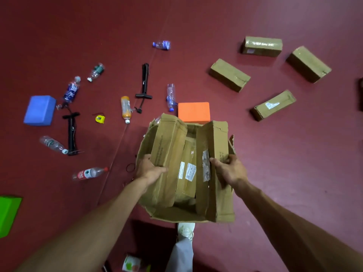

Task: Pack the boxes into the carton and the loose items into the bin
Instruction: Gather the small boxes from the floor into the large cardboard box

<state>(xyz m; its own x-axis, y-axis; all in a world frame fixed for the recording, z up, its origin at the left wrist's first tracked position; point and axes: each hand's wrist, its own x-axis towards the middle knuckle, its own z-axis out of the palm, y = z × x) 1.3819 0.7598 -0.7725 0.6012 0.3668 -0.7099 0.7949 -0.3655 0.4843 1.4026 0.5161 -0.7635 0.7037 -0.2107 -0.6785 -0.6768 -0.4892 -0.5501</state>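
A worn brown carton (176, 213) stands open on the red floor in front of me, with long cardboard boxes inside it. My left hand (150, 169) grips the near end of a box (169, 142) at the carton's left side. My right hand (230, 170) grips a box (215, 142) at its right side. A third box (188, 169) with white labels lies between them. Several more cardboard boxes (228, 74) lie on the floor at the upper right.
Plastic bottles (125, 108), two black hand pumps (145, 81), a yellow tape measure (100, 119) and a rubber band lie scattered on the left. An orange block (194, 111) sits behind the carton, a blue block (39, 110) far left, a green block (7, 214) at the left edge. My shoe (185, 231) is below the carton.
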